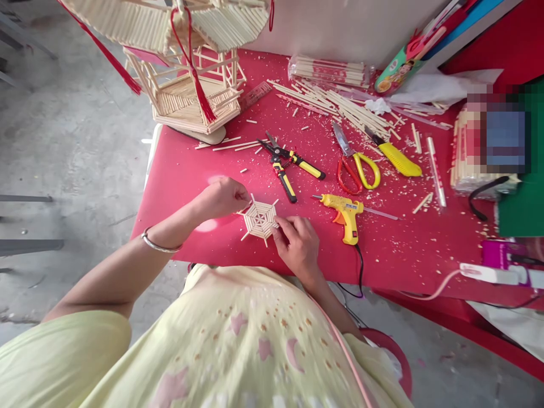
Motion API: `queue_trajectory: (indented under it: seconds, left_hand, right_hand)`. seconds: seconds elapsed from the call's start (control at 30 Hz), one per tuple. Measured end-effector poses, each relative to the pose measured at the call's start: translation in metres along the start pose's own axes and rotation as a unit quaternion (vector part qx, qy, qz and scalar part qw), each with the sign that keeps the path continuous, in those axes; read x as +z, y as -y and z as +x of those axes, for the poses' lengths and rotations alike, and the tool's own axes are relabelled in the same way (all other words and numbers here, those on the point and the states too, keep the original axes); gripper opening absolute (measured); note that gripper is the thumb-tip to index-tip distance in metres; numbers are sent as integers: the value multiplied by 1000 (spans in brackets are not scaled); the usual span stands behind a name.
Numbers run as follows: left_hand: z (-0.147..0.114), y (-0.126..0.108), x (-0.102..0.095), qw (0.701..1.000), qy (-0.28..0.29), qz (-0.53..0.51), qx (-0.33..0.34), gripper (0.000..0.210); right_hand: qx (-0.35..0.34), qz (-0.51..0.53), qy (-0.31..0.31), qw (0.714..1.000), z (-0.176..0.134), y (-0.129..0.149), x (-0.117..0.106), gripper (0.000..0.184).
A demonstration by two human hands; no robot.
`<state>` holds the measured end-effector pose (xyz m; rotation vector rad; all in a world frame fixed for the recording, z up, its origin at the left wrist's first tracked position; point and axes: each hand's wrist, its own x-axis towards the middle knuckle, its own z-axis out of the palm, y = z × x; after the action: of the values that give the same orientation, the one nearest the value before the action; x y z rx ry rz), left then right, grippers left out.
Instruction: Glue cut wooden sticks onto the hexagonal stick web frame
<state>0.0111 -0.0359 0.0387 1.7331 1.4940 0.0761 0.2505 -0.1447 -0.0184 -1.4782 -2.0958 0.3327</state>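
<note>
At my red table [391,255], near the pavilion [174,105], my right hand [300,245] pinches one edge of the stick web [259,219] before me and my left hand [221,198] bunches its fingertips [245,195] opposite, on what I cannot tell, with inner rings [267,211] laid and outer spoke ends [266,244] bare.

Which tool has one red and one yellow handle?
The scissors, between pliers and knife: the pliers' grips are both black and yellow, the knife's single handle yellow.
</note>
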Motion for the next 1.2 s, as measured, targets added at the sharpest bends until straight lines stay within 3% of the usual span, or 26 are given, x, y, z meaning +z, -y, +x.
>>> queue_trajectory:
  seconds: [0.27, 0.73, 0.9, 1.2]
  left_hand:
    - [8, 7, 4, 997, 13, -72, -23, 21]
    - [4, 6, 9, 997, 2, -71, 37, 20]
    - [3, 11, 14, 996, -26, -60, 64, 22]
    - [4, 10, 17, 994, -39, -87, 58, 25]
  right_hand:
    - [6, -4, 9, 1000, -1, -1, 0, 30]
    - [10, 7, 14, 1000, -1, 0, 0, 30]
    - [8, 8, 13, 1000, -2, -1, 0, 30]
    - [4, 10, 14, 1000, -2, -3, 1, 30]
